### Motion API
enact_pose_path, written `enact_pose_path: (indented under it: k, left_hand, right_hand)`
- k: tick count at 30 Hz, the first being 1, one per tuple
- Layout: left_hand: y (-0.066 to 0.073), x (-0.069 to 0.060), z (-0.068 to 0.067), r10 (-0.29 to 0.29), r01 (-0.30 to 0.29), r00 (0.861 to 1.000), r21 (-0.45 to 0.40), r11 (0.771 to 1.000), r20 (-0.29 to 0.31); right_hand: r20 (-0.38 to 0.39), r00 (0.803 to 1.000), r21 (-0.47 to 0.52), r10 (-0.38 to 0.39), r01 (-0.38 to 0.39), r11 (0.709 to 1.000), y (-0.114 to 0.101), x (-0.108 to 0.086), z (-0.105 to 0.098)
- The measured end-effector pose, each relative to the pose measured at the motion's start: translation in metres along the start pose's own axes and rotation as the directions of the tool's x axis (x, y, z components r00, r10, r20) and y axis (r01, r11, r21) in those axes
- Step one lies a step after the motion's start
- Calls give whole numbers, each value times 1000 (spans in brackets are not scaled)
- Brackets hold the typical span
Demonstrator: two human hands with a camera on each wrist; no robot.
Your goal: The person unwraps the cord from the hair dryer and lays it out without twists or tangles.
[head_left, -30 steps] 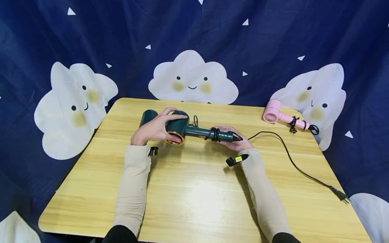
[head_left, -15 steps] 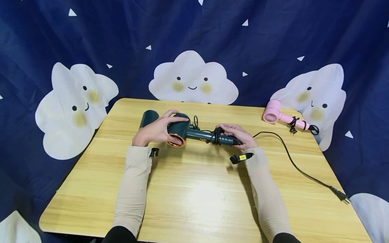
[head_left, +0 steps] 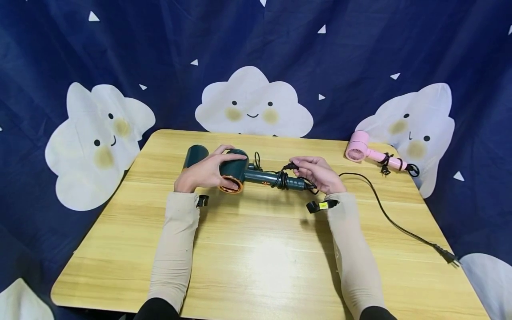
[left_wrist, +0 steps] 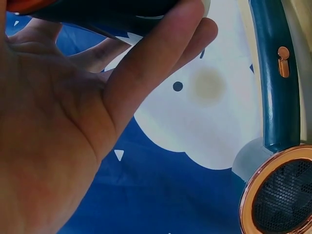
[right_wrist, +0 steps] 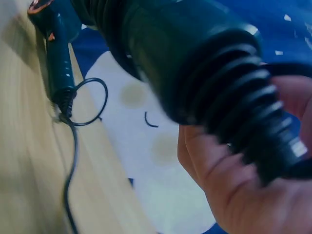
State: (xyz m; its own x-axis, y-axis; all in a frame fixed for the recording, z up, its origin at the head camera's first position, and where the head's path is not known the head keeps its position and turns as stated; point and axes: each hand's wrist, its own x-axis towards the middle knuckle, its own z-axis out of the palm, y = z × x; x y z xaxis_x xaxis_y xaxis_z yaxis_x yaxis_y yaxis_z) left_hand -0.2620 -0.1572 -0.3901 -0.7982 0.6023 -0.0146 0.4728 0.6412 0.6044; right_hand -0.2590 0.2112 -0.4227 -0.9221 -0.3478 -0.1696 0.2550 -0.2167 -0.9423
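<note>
Wooden table [head_left: 248, 266]: L hand [head_left: 206, 174] grips green hair dryer [head_left: 233, 168], handle [head_left: 262, 177] twd right edge, nearer R hand [head_left: 318, 174] pinching cord end [head_left: 292, 166].

Curtained booth (cloud-print drapes [head_left: 256, 44], wood-grain table [head_left: 248, 253]).

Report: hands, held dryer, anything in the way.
Left hand grips green dryer; right hand pinches its black cord. Cord coiled round handle. Possible snag: second green dryer close behind.
</note>
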Motion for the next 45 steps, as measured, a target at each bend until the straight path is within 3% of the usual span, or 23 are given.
enact_pose_path:
  k: [3, 7, 11, 15, 23, 30, 45]
  left_hand:
    - [-1, 0, 0, 0, 0, 1000, 0, 1000, -8]
    - [-2, 0, 0, -2, 2, 1000, -1, 1000, -22]
    - [-3, -1, -1, -4, 4, 999, 2, 1000, -40]
    - [-4, -1, -1, -8, 8, 998, 1, 1000, -57]
    - [-11, -2, -3, -34, 34, 995, 5, 999, -91]
    - [-13, -5, -6, -43, 43, 993, -3, 999, -106]
    - [-20, -11, -10, -58, 53, 986, -32, 998, -159]
  right_hand:
    - [3, 1000, 42, -29, 29, 999, -8, -5, 6]
    - [-16, 997, 16, -80, 81, 997, -17, -11, 16]
    - [-59, 989, -118, -136, 128, 985, -23, -16, 27]
    - [-76, 980, -266, -186, 160, 951, -25, -20, 36]
    - [-49, 965, -374, -256, 220, 901, -28, -28, 48]
    - [-16, 979, -427, -203, 177, 887, -28, -32, 55]
    - [34, 998, -420, -55, 64, 905, -24, -31, 58]
